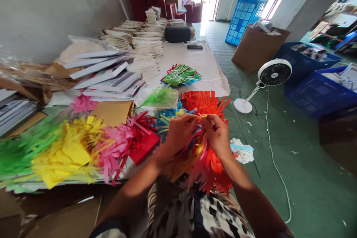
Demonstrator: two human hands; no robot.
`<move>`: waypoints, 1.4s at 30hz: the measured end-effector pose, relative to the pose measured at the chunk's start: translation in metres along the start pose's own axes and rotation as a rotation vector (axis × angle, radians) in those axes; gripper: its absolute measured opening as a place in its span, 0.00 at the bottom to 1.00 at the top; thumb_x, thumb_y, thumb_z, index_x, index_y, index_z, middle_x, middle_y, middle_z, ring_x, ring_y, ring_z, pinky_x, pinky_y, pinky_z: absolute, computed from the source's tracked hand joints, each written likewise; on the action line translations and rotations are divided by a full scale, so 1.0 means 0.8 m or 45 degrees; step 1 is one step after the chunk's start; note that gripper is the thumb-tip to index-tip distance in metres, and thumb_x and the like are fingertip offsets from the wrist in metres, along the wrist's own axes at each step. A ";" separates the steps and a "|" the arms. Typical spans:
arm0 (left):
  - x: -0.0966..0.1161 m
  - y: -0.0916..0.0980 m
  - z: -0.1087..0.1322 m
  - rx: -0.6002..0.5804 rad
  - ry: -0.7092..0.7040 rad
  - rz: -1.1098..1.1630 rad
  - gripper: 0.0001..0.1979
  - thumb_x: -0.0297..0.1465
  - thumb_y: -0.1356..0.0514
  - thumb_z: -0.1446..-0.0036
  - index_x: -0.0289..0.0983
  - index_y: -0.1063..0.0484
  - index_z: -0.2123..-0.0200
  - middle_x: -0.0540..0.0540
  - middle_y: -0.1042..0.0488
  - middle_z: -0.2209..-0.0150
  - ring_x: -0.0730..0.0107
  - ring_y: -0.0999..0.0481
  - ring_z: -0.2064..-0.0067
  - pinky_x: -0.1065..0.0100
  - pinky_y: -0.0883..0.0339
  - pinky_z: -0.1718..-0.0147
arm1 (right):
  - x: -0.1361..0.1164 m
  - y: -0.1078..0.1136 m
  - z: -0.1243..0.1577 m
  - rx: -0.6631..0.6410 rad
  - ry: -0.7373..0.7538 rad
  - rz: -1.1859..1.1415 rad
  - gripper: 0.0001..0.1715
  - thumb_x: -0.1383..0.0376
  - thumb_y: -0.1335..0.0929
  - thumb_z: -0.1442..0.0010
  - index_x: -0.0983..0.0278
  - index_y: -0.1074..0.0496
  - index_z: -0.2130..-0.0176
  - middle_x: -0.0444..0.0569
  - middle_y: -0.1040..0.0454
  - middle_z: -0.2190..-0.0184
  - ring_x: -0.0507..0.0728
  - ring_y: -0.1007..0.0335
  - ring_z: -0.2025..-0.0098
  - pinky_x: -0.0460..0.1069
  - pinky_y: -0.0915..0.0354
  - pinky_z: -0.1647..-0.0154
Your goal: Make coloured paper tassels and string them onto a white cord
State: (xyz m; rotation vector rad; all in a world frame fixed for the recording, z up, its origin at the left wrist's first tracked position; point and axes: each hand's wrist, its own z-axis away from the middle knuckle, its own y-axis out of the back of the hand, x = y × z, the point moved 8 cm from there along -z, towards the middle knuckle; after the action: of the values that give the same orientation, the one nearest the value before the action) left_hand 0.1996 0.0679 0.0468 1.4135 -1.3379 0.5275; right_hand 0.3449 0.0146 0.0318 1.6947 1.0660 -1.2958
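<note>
My left hand (180,130) and my right hand (217,132) meet over the lap, each pinching a twisted yellow strip (202,117) between fingertips. Pink and yellow streamers (199,148) hang down between the wrists. Beneath and around them lies fringed red-orange paper (214,173), with more of it (199,100) just beyond the hands. Blue fringed paper (164,119) is left of my left hand. Farther left lie a dark red fringed piece (145,147), a pink bunch (115,147), a yellow bunch (67,152) and a green bunch (25,145).
A clear tray (173,101) holds green fringe. Beyond it, white string lies on green paper (181,76). Paper stacks (111,81) and a phone (195,47) are on the table. On the floor at right are a white fan (275,72), a cable, a carton (256,46) and blue crates (323,91).
</note>
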 end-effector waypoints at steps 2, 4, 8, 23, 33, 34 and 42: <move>0.008 0.000 0.002 0.018 -0.141 -0.222 0.09 0.35 0.38 0.32 0.41 0.16 0.61 0.45 0.15 0.60 0.62 0.17 0.58 0.63 0.28 0.56 | 0.004 0.000 0.001 -0.004 -0.004 0.011 0.15 0.51 0.30 0.32 0.61 0.26 0.60 0.41 0.29 0.74 0.51 0.34 0.73 0.46 0.38 0.72; 0.012 -0.001 0.006 0.051 -0.245 -0.381 0.08 0.33 0.38 0.32 0.42 0.16 0.59 0.44 0.14 0.59 0.60 0.16 0.57 0.62 0.29 0.56 | 0.008 -0.001 0.001 -0.012 -0.005 0.022 0.16 0.51 0.31 0.32 0.61 0.26 0.59 0.41 0.27 0.73 0.52 0.33 0.72 0.46 0.38 0.71; 0.013 0.003 0.013 0.154 -0.305 -0.454 0.08 0.32 0.36 0.34 0.43 0.16 0.56 0.43 0.14 0.58 0.59 0.15 0.58 0.64 0.30 0.60 | 0.012 -0.003 0.000 -0.029 0.006 0.029 0.16 0.51 0.31 0.32 0.61 0.26 0.58 0.42 0.26 0.72 0.52 0.32 0.71 0.46 0.37 0.71; -0.020 0.002 0.007 0.022 0.330 0.719 0.14 0.38 0.26 0.44 0.39 0.17 0.57 0.48 0.18 0.64 0.73 0.23 0.68 0.73 0.33 0.71 | 0.019 -0.006 0.000 -0.070 -0.007 0.046 0.16 0.51 0.32 0.30 0.61 0.27 0.57 0.40 0.29 0.72 0.50 0.36 0.72 0.46 0.41 0.72; -0.037 0.012 -0.001 0.130 0.374 0.860 0.19 0.37 0.26 0.45 0.40 0.20 0.51 0.48 0.20 0.61 0.73 0.23 0.65 0.73 0.30 0.67 | 0.002 0.000 0.009 0.030 0.065 -0.064 0.19 0.54 0.31 0.30 0.56 0.35 0.43 0.38 0.30 0.73 0.52 0.33 0.73 0.48 0.39 0.73; -0.037 0.012 -0.001 0.141 0.362 0.849 0.19 0.37 0.26 0.45 0.41 0.20 0.50 0.48 0.21 0.60 0.73 0.23 0.65 0.73 0.30 0.67 | 0.001 -0.003 0.010 -0.004 0.075 -0.063 0.20 0.54 0.31 0.30 0.55 0.36 0.42 0.38 0.29 0.72 0.51 0.33 0.74 0.47 0.39 0.74; -0.023 0.011 0.001 0.145 0.295 0.803 0.15 0.34 0.27 0.44 0.43 0.18 0.53 0.49 0.21 0.59 0.73 0.21 0.61 0.72 0.26 0.61 | 0.000 -0.017 0.013 -0.164 0.059 -0.088 0.24 0.56 0.32 0.28 0.54 0.38 0.37 0.37 0.29 0.72 0.48 0.39 0.79 0.46 0.45 0.80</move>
State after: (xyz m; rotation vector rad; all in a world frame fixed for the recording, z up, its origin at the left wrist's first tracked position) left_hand 0.1865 0.0772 0.0339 0.9575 -1.5702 1.1602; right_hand 0.3289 0.0099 0.0289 1.6109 1.2184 -1.2092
